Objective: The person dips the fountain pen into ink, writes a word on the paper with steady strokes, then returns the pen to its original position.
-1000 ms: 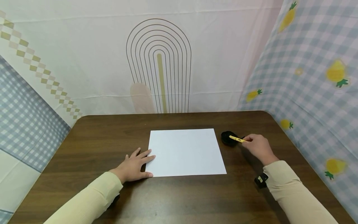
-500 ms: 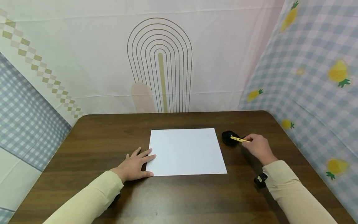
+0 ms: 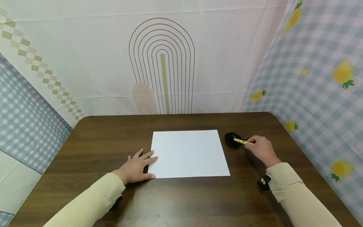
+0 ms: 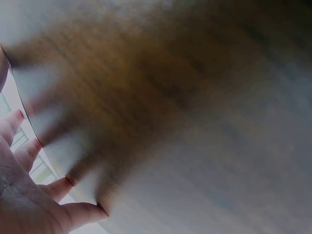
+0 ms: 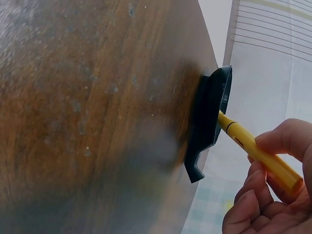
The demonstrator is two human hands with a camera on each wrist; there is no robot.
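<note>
A sheet of white paper (image 3: 190,154) lies on the brown table. My left hand (image 3: 136,170) rests at its left edge with fingers spread; the thumb and two fingertips overlap the sheet. In the left wrist view, that hand (image 4: 29,195) shows with its fingertips against the surface. To the right of the paper sits a round, shallow black dish (image 3: 229,142) with a short handle. My right hand (image 3: 262,152) pinches a yellow pen (image 3: 241,141) between thumb and fingers. In the right wrist view, the pen (image 5: 248,144) slants into the opening of the dish (image 5: 207,105); its tip is hidden behind the rim.
The wood-grain table (image 3: 193,205) runs back to a white cloth (image 3: 221,63) printed with arches. Blue checked cloth (image 3: 314,104) with yellow fruit hangs along the right side, and another checked cloth (image 3: 25,116) is on the left.
The head view has shifted very slightly. Both hands, the paper, the pen and the dish keep their places.
</note>
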